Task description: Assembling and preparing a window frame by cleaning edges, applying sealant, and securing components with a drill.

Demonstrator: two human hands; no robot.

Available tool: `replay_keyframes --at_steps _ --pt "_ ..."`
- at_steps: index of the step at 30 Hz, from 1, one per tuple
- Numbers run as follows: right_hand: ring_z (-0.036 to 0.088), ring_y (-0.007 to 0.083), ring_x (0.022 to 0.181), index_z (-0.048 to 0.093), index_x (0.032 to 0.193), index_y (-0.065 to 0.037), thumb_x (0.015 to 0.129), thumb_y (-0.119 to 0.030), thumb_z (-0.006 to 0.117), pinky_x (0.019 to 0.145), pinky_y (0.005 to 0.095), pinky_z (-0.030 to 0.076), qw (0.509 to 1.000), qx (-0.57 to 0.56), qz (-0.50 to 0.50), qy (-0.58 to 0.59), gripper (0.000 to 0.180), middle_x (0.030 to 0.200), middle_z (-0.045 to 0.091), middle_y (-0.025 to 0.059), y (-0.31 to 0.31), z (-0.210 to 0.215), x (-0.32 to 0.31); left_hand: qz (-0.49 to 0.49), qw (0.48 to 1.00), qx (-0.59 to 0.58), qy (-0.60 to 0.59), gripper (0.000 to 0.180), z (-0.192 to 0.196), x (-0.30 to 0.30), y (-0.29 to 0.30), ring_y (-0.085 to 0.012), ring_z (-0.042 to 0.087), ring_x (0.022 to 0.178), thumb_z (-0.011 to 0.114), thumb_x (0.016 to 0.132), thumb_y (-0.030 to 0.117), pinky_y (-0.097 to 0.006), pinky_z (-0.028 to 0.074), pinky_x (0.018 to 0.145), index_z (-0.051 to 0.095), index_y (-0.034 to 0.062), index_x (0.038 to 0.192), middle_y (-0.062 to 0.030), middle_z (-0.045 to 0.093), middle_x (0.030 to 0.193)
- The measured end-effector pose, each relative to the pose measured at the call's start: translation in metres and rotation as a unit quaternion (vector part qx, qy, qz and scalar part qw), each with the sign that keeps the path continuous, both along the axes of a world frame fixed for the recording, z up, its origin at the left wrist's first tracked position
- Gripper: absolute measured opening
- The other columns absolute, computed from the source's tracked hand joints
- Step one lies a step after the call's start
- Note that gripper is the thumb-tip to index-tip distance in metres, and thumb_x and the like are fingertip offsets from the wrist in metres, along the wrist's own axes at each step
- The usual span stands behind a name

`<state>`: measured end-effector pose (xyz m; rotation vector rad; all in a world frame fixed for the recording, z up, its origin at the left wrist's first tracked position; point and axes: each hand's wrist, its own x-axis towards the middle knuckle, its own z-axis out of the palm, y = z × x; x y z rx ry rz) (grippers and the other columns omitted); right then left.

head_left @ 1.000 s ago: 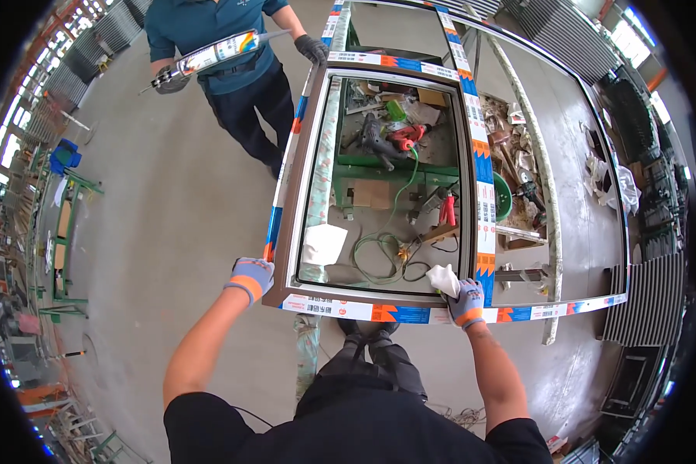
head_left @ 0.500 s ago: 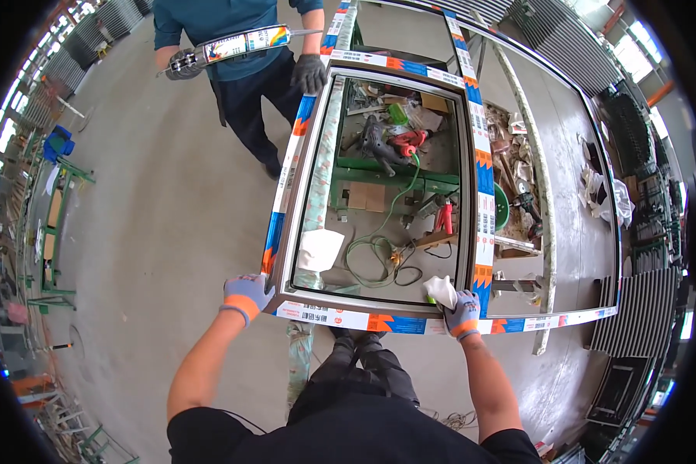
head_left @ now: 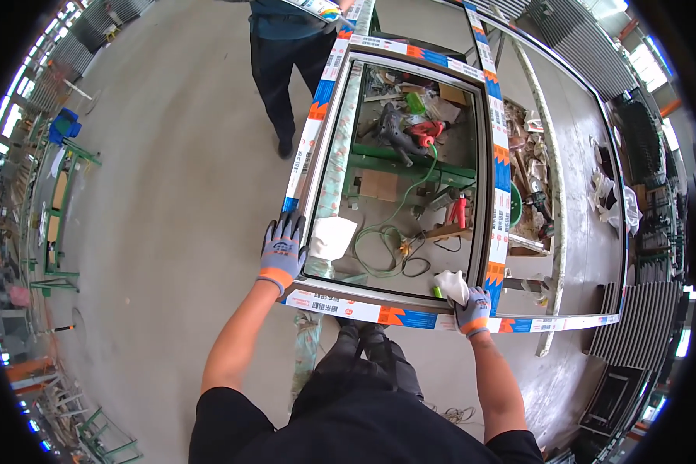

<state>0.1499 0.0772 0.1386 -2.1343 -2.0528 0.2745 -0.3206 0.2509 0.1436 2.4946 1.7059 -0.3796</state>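
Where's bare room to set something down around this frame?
Widest: floor between the taped frame and the green stand at left. Smaller: floor between the speckled beam and white plastic at right. Crowded: beneath the inner sash, power tools; left of the beam, scrap.

Window frame (head_left: 356, 309) lying ahead, power tool (head_left: 397, 135) showing through its left opening, pole (head_left: 556, 185) running further right, co-worker (head_left: 274, 56) standing by far-left side, profiles (head_left: 640, 317) lying far right
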Motion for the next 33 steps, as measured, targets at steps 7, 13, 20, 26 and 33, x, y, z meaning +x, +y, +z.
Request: replay_keyframes --at_steps 7,13,20,26,33 --pt "0.057 0.0352 0.088 0.063 0.085 -0.007 0.075 -0.016 0.067 0.083 0.0451 0.041 1.0 0.004 0.006 0.009 0.015 0.082 0.061 0.0137 0.003 0.003 -0.004 -0.002 0.995 0.052 -0.089 0.071 -0.006 -0.026 -0.026 -0.0359 0.03 0.143 0.058 0.09 0.036 -0.049 0.022 0.119 0.036 0.0021 0.149 -0.0196 0.032 0.156" --pt "0.057 0.0356 0.089 0.063 0.086 -0.006 0.074 -0.016 0.068 0.084 0.0451 0.041 1.0 -0.002 0.005 0.006 0.016 0.083 0.061 0.0141 0.006 0.004 -0.004 0.066 0.983 0.085 -0.15 0.064 0.008 0.003 -0.001 -0.0375 0.037 0.136 0.063 0.088 0.03 -0.05 0.027 0.115 0.045 0.0009 0.141 -0.0196 0.042 0.147" --pt "0.058 0.0351 0.089 0.065 0.087 -0.007 0.074 -0.017 0.068 0.083 0.0448 0.041 1.0 0.0 0.005 0.005 0.017 0.084 0.062 0.0135 0.006 0.008 -0.005 -0.128 0.97 0.18 -0.098 0.07 -0.005 0.059 0.118 -0.0374 0.036 0.138 0.064 0.085 0.038 -0.05 0.025 0.117 0.045 0.0012 0.141 -0.0209 0.041 0.148" --pt "0.06 0.033 0.088 0.067 0.083 -0.011 0.078 -0.03 0.071 0.083 0.0441 0.041 0.999 -0.039 0.014 -0.029 0.02 0.083 0.065 0.0121 0.002 -0.011 0.005 -0.011 0.985 0.149 -0.089 0.087 -0.029 0.053 0.15 -0.0362 0.028 0.145 0.066 0.084 0.043 -0.049 0.022 0.118 0.03 -0.0005 0.151 -0.0185 0.03 0.157" --pt "0.059 0.0331 0.091 0.065 0.085 -0.01 0.079 -0.03 0.068 0.085 0.0458 0.041 0.998 -0.059 -0.006 -0.024 0.021 0.085 0.065 0.0124 0.0 0.003 0.008 0.059 0.981 0.153 -0.101 0.077 -0.029 0.041 0.141 -0.0345 0.027 0.145 0.057 0.093 0.042 -0.048 0.021 0.119 0.027 0.0053 0.154 -0.0132 0.028 0.16"
